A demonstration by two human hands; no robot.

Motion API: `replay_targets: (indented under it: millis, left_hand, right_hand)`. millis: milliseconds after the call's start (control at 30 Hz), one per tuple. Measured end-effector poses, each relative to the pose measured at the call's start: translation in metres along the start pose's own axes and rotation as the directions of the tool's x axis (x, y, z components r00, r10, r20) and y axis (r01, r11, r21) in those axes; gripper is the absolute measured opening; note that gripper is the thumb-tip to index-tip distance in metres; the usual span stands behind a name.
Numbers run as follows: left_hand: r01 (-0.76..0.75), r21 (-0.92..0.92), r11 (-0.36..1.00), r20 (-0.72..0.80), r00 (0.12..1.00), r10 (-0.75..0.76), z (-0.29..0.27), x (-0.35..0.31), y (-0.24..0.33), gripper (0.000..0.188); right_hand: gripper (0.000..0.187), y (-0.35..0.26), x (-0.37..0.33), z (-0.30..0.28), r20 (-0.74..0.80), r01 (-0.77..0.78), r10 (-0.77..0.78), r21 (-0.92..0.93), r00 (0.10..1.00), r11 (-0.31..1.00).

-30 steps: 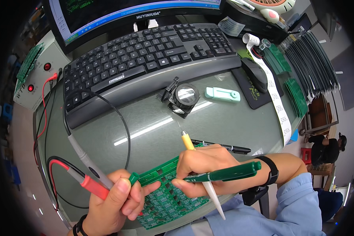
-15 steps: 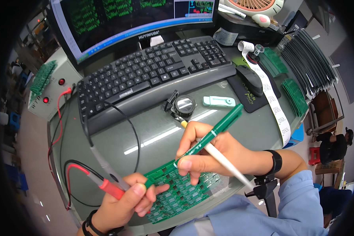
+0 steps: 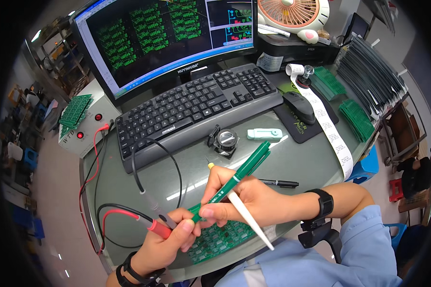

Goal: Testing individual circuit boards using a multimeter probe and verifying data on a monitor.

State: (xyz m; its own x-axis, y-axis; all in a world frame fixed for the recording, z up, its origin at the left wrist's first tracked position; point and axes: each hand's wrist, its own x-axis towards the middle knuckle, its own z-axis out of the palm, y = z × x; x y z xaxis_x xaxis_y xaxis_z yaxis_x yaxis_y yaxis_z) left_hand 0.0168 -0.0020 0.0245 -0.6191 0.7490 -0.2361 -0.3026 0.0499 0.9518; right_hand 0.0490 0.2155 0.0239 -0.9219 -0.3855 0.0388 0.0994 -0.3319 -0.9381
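My right hand (image 3: 246, 198) is closed round a green marker pen (image 3: 249, 165), which slants down to the left. A slim white tool with a yellow collar and a thin needle tip (image 3: 249, 220) is also held in it. My left hand (image 3: 170, 239) grips a red test probe (image 3: 159, 228) and a dark grey one (image 3: 164, 217). Its fingertips meet the pen's lower end, where a green cap seems to sit; the fingers partly hide it. Under both hands lies a green circuit board panel (image 3: 220, 241), partly covered by them.
A keyboard (image 3: 196, 103) and monitor (image 3: 158, 43) stand behind. Nearby are a round black-framed magnifier (image 3: 226, 139), mint cutter (image 3: 264, 134), black marker (image 3: 280, 183), mouse (image 3: 299, 106) and paper label strip (image 3: 326, 122). Probe cables (image 3: 100, 220) loop at left, near a test box (image 3: 88, 122).
My hands have come together, bringing the pen's lower end to the small green piece in my left fingers. The view has shifted, showing more monitor and the black marker behind my right hand.
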Motion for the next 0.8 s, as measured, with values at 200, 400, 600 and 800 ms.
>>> replay_targets:
  millis: [200, 400, 600, 800]
  left_hand:
    - [-0.025, -0.003, 1.0, -0.035, 0.999, 0.025, 0.01, 0.002, -0.003, 0.023]
    - [-0.094, -0.018, 0.995, -0.213, 0.973, 0.088, -0.002, 0.008, 0.003, 0.025]
    - [-0.024, -0.019, 1.0, -0.08, 0.997, 0.022, 0.002, 0.008, 0.019, 0.03]
    - [0.052, 0.138, 0.989, 0.064, 0.996, -0.062, 0.02, 0.022, 0.024, 0.033]
  right_hand:
    - [0.028, -0.013, -0.005, -0.004, -0.082, -0.065, 0.054, -0.136, 0.995, 0.989]
    - [0.036, -0.046, -0.02, -0.089, -0.34, -0.319, -0.071, -0.924, 0.938, 0.211]
    - [0.031, -0.035, -0.012, -0.076, -0.06, -0.001, -0.385, -0.988, 0.921, 0.152]
    - [0.026, -0.014, 0.009, -0.021, 0.125, 0.021, 0.017, -0.298, 0.992, 0.954]
